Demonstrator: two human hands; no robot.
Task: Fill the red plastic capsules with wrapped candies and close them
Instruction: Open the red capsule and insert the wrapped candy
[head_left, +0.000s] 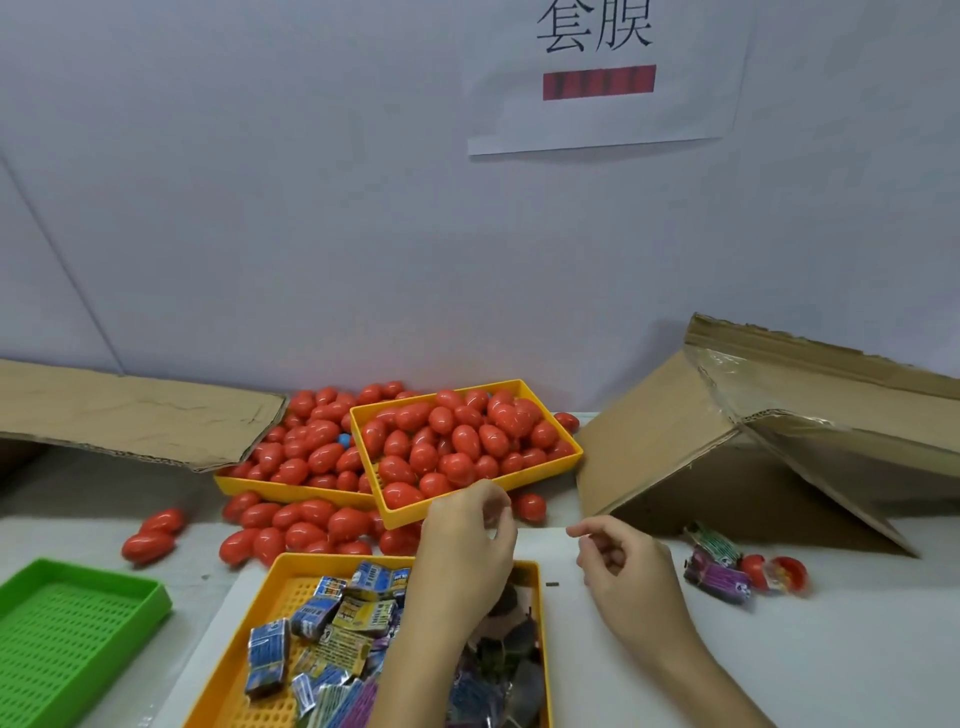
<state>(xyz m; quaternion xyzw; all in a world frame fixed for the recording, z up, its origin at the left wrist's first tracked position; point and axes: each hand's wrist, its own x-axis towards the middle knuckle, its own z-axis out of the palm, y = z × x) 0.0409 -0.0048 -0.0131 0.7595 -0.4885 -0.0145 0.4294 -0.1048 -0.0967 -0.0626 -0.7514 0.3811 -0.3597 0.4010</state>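
Note:
Closed red capsules fill a yellow tray at the centre back, and more are heaped in a second yellow tray to its left. Loose capsules lie on the table in front. Nearest me, a third yellow tray holds blue, yellow and purple wrapped candies. My left hand hovers over this tray's far edge, by the capsule tray's front rim, fingers loosely curled, nothing seen in it. My right hand hovers beside it, also loosely curled with nothing in it.
An open red capsule and purple wrapped candies lie at the right. Behind them stands a tipped cardboard box. A cardboard flap lies at the back left. A green tray sits at the front left.

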